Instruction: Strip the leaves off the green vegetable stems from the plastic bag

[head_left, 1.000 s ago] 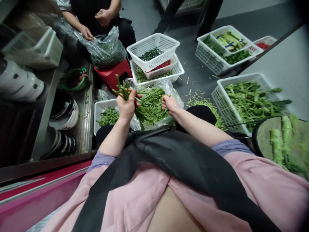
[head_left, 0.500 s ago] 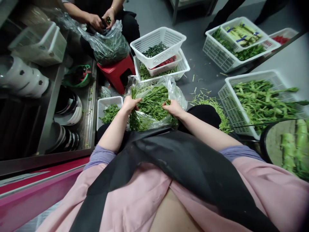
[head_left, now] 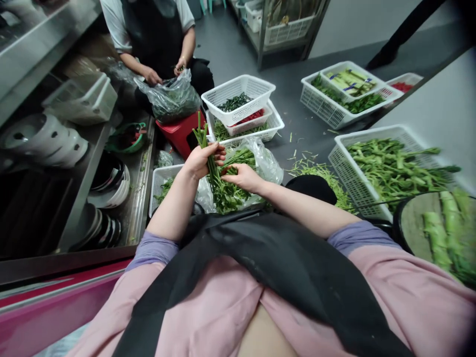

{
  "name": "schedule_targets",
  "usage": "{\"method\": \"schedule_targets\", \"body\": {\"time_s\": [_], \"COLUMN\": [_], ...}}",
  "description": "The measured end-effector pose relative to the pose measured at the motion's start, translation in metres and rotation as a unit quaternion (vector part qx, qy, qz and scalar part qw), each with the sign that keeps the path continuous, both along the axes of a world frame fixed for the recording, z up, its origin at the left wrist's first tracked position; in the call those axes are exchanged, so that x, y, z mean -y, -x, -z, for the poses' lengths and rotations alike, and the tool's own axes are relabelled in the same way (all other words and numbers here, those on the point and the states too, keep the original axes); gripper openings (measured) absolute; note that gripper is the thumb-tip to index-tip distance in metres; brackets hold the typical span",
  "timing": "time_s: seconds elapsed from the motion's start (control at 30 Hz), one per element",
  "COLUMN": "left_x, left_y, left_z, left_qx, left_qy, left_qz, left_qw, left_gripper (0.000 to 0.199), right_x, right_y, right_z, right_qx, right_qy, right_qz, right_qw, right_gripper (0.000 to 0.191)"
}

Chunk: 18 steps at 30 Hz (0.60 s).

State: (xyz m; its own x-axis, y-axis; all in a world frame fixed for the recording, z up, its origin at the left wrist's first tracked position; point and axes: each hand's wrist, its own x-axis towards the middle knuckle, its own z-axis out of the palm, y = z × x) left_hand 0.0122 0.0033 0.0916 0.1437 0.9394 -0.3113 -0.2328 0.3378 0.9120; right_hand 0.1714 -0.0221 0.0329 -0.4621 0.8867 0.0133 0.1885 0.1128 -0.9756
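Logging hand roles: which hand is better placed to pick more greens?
Probably the right hand: it is beside the greens in the plastic bag and shows no bunch, while the left hand grips a stem bunch.

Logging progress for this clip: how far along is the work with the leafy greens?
Partway, it seems. Possibly done: leafy greens in the white basket at left, though nothing confirms they are finished. In hand: the left hand grips a long-stemmed bunch, the right hand close beside it. Apparently left: the loose greens in the open plastic bag.
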Motion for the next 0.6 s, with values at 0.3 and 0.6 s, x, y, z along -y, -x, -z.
{"method": "schedule_targets", "body": {"time_s": [0.3,0.6], "left_x": [-0.002,-0.001], "left_y": [-0.005,0.004], "left_z": [0.007,0.017], "left_qx": [0.072,-0.031], "left_qy": [-0.02,-0.058], "left_qz": [0.012,0.044], "left_qw": [0.997,0.997], "left_gripper": [0.013,0.041], "right_x": [-0.009,-0.024], "right_y": [-0.013,-0.04], "right_z": [0.006,-0.004], "right_qx": [-0.004,-0.002], "right_qy": [-0.004,0.101], "right_qz": [-0.002,0.031], "right_qw": [1.0,0.994], "right_gripper": [0.03,0.025]}}
